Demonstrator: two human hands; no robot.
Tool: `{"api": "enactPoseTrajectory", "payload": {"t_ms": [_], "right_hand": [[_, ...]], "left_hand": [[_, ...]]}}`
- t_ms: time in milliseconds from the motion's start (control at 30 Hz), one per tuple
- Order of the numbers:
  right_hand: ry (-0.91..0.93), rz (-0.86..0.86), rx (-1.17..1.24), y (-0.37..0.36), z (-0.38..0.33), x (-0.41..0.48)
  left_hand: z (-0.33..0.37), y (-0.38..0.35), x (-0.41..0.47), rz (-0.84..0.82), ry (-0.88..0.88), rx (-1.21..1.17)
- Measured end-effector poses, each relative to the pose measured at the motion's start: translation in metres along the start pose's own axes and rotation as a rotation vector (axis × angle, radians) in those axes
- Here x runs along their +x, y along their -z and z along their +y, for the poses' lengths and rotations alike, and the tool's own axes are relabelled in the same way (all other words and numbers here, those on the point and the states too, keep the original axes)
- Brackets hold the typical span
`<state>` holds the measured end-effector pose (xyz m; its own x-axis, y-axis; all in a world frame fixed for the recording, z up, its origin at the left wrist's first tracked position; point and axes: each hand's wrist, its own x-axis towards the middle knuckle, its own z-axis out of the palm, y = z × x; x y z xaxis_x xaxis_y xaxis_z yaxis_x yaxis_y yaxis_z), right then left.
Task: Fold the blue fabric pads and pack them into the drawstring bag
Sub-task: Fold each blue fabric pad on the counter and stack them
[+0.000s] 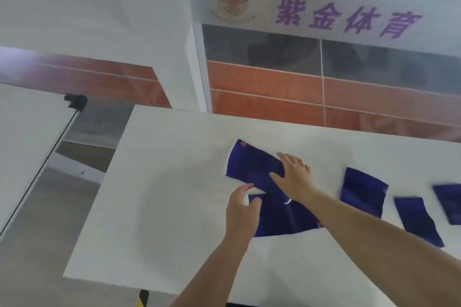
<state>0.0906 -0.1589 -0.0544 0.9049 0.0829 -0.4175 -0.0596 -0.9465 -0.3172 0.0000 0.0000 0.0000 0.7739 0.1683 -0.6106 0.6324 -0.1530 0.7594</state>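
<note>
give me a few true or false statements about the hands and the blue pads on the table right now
1. The right hand lies flat on the blue pad being folded. True.
2. The left hand is off the table, away from the fabric. False: it is at the pad's near edge, fingers curled by the white trim.
3. Three more blue pads lie to the right: one, a second and a third at the frame edge. True.
4. The table is dark wood. False: its top is white.
5. A pad is already going into a drawstring bag. False: no bag can be made out in the view.
</note>
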Motion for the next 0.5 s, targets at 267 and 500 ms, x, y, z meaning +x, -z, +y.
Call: {"api": "enactPoseTrajectory", "payload": {"t_ms": [267,500], "right_hand": [[-0.158,-0.037,0.039,-0.004,-0.027,0.028],[-0.294,-0.088,0.011,-0.001,-0.026,0.037]], "left_hand": [[0.009,0.004,0.035,-0.172,0.486,-0.762],[0.007,-0.002,0.055,-0.18,0.597,-0.912]]}}
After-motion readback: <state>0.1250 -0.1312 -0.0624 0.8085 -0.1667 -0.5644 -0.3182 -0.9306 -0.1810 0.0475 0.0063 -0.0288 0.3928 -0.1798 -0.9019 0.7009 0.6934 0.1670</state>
